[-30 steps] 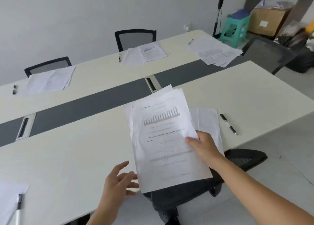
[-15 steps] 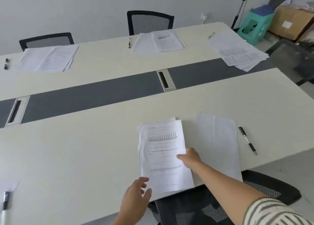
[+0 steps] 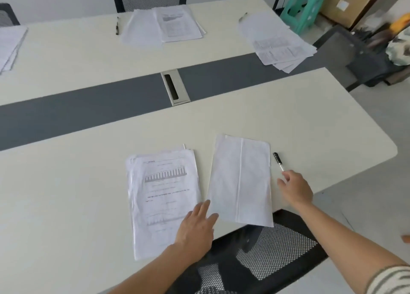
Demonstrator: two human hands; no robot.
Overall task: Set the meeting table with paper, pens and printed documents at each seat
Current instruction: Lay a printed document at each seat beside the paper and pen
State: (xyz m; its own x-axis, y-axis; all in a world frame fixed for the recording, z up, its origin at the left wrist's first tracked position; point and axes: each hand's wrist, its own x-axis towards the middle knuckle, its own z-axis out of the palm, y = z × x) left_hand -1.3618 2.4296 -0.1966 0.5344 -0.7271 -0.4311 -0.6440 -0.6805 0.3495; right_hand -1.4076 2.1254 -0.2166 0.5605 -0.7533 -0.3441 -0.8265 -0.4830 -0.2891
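Note:
A printed document (image 3: 162, 196) with a bar chart lies flat on the near side of the cream meeting table (image 3: 88, 182). My left hand (image 3: 196, 227) rests flat on its lower right corner, fingers straight. To the right lies a blank sheet of paper (image 3: 240, 180) with a centre crease. A black pen (image 3: 278, 160) lies just right of that sheet. My right hand (image 3: 296, 188) hovers over the pen's near end with loosely spread fingers and holds nothing.
Across the table, paper sets (image 3: 164, 25) with a pen (image 3: 117, 26) lie at the far seats, and a fanned stack (image 3: 277, 40) at the right end. A cable slot (image 3: 175, 87) sits in the grey centre strip. A black mesh chair (image 3: 255, 256) stands below me.
The printed document went from held in the air to lying on the table. My right hand let go of it and moved right to the pen. My left hand came onto the document.

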